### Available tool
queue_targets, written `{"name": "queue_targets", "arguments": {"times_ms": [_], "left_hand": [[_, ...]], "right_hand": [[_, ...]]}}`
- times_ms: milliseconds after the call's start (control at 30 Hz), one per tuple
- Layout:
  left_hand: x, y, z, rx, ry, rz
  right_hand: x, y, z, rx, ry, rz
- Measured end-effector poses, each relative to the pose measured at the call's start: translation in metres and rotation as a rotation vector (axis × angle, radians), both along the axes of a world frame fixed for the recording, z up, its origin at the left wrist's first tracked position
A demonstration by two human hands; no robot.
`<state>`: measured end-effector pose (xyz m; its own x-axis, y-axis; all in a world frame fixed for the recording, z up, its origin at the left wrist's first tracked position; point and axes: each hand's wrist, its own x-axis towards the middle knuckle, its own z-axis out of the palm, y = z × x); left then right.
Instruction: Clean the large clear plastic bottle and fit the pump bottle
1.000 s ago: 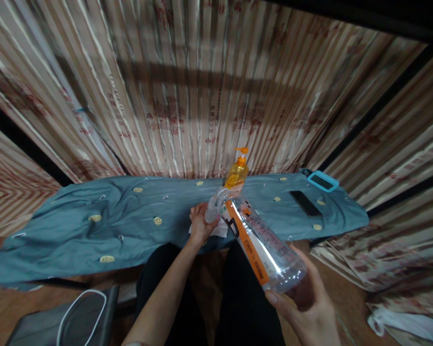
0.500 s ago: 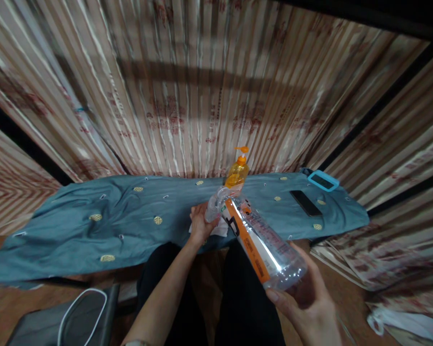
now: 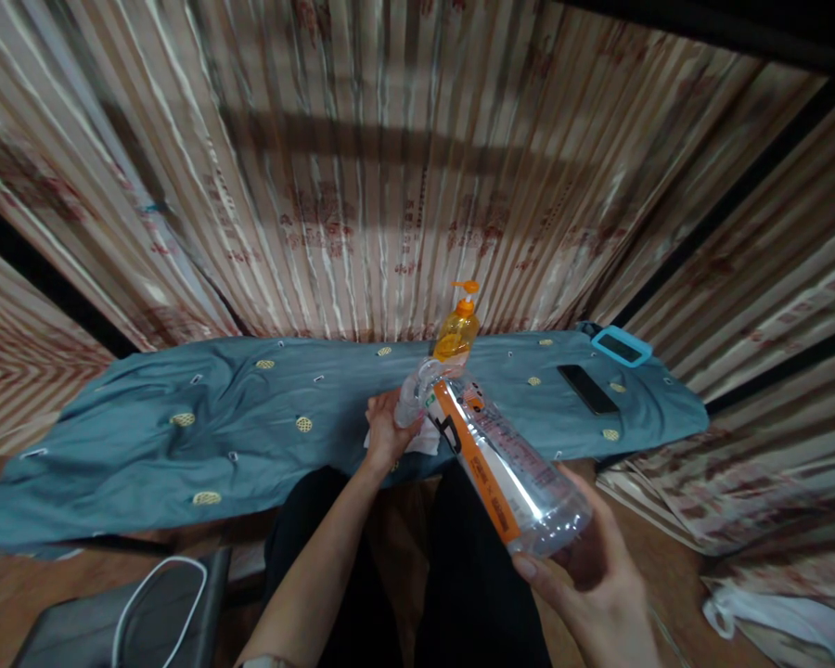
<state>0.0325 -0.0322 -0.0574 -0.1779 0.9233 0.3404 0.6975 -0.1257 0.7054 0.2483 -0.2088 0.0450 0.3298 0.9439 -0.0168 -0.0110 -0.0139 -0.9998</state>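
Before me a large clear plastic bottle (image 3: 507,464) with an orange and white label is held tilted, base toward me and top end pointing away to the left. My right hand (image 3: 591,575) grips it round the base, thumb underneath. My left hand (image 3: 388,431) is closed round a smaller clear plastic piece (image 3: 413,391) at the bottle's top end; whether this is a separate container or part of the bottle I cannot tell. Beneath that hand lies a white cloth or tissue (image 3: 426,440). A pump bottle (image 3: 457,334) of yellow liquid with an orange pump stands just behind, partly hidden.
A blue-green patterned cloth (image 3: 250,436) covers the narrow table. On its right side lie a black phone (image 3: 588,390) and a blue-framed device (image 3: 622,347). Striped curtains (image 3: 390,186) hang behind. At lower left, a white cable (image 3: 160,580) rests on a dark seat.
Both hands and the bottle keep almost the same position. The view has shifted very slightly.
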Motion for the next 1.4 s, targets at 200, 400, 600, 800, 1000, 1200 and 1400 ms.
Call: {"name": "queue_targets", "arguments": {"times_ms": [200, 400, 600, 800, 1000, 1200, 1400], "left_hand": [[0.0003, 0.0006, -0.0009, -0.004, 0.003, 0.015], [0.0001, 0.0001, -0.0015, 0.006, 0.005, 0.009], [-0.0004, -0.0003, -0.0010, 0.008, 0.002, 0.009], [0.0000, -0.0008, 0.0025, -0.003, 0.004, 0.009], [-0.0002, -0.0016, 0.0036, -0.008, -0.008, 0.012], [0.0000, -0.0017, 0.0034, -0.013, -0.004, -0.002], [0.0007, -0.0014, 0.0021, -0.029, 0.003, 0.011]], "right_hand": [[-0.0048, -0.0020, 0.0037, -0.016, 0.009, -0.024], [-0.0025, -0.0001, 0.0000, -0.006, 0.020, -0.036], [-0.0045, -0.0010, 0.0034, -0.015, 0.043, -0.024], [-0.0015, -0.0004, 0.0030, -0.013, 0.023, 0.016], [-0.0037, -0.0008, 0.0040, -0.022, 0.006, -0.011], [-0.0059, -0.0018, 0.0058, -0.023, 0.007, -0.044], [-0.0056, -0.0030, 0.0072, -0.050, -0.013, -0.045]]}}
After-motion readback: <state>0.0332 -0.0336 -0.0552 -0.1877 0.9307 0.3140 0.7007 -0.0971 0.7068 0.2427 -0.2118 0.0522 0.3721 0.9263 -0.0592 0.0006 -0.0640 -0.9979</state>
